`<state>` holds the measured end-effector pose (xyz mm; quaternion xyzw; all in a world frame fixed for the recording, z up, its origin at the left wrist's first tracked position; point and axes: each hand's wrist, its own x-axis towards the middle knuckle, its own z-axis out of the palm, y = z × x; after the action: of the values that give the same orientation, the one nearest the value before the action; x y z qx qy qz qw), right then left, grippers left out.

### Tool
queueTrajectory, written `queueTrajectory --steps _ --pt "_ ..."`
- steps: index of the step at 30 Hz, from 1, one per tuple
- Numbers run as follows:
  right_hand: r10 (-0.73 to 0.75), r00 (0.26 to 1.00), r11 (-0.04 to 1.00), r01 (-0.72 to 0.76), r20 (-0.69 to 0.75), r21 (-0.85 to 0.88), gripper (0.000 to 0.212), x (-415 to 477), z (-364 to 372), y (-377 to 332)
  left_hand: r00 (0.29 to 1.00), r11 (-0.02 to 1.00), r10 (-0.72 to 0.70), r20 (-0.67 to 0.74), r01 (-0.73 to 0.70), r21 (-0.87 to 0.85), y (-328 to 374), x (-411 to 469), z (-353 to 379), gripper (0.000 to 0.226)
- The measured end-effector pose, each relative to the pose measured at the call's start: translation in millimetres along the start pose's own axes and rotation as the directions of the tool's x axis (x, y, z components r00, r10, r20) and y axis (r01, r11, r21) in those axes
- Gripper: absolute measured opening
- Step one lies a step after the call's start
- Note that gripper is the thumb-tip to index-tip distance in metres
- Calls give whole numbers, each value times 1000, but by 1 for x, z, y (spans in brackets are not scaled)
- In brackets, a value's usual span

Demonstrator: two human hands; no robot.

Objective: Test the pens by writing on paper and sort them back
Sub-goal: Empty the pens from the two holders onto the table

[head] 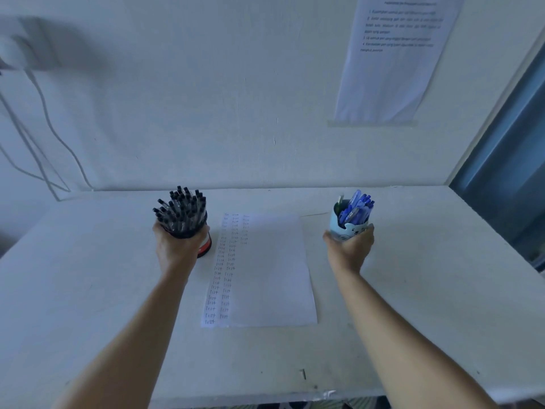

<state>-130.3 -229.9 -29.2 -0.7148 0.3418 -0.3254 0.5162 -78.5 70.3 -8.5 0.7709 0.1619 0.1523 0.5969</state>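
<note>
The black pens (180, 209) stand packed tight in a dark cup (205, 246), to the left of the paper (265, 276). The blue pens (355, 209) stand in a pale blue cup (348, 231), to the right of it. The paper lies flat between the 2 cups, with 3 rows of the word "test" running down its left part.

The left hand (177, 249) holds the dark cup from the near side, fingers curled round it. The right hand (349, 250) holds the blue cup the same way, with its fingers (368, 231) wrapped round the side. I cannot tell if the cups sit on the counter (413, 290) or are a little off it.

Things could go wrong here. The black pens fan out far over the rim, so a tip or a quick pull could make them spill. The dark cup is just beside the paper, so a slide could push or crease the sheet. Both cups look full, so a pen put back fast may bump others out. A blue pen could also land in the wrong cup.

A printed sheet (395, 60) hangs on the wall, and cables (44, 113) hang at the far left.
</note>
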Motion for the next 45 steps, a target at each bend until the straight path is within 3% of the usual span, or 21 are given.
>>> queueTrajectory --steps 4,7,9,12,14,17,19,22,27,34,40,45 --pt "139 986 981 -150 -95 -121 111 -26 5 -16 1000 1000 -12 10 12 3 -2 2 1 81" --pt "88 969 990 -111 -229 -92 90 -57 13 -30 1000 1000 -18 18 18 8 -3 3 2 80" --pt "-9 977 996 -9 -213 -86 70 -81 25 -35 1000 1000 -18 18 18 9 -1 3 2 78" --pt "-187 982 974 190 34 -125 54 -108 47 -36 1000 1000 -11 25 11 8 0 3 -1 75" --pt "-245 926 945 295 287 -144 48 -118 60 -39 1000 1000 9 25 -9 14 0 3 -4 73" --pt "-329 716 838 521 616 -158 50 -127 78 -40 998 998 49 32 -50 39 -1 6 -12 71" --pt "-266 569 743 635 778 -211 54 -132 89 -39 995 993 94 24 -95 72 -2 11 -21 75" --pt "-139 473 609 734 870 -301 56 -137 103 -35 980 964 199 8 -197 181 -10 23 -37 85" --pt "-62 459 499 783 886 -371 58 -136 118 -29 946 843 326 0 -290 452 -23 37 -67 92" --pt "-76 508 490 768 858 -411 60 -133 124 -29 899 592 418 129 -378 712 -43 45 -96 79" --pt "-59 516 488 762 854 -426 60 -133 125 -30 821 409 503 269 -500 763 -46 42 -101 84" --pt "-51 517 479 764 854 -434 61 -133 126 -30 781 295 555 285 -505 811 -52 43 -107 97"
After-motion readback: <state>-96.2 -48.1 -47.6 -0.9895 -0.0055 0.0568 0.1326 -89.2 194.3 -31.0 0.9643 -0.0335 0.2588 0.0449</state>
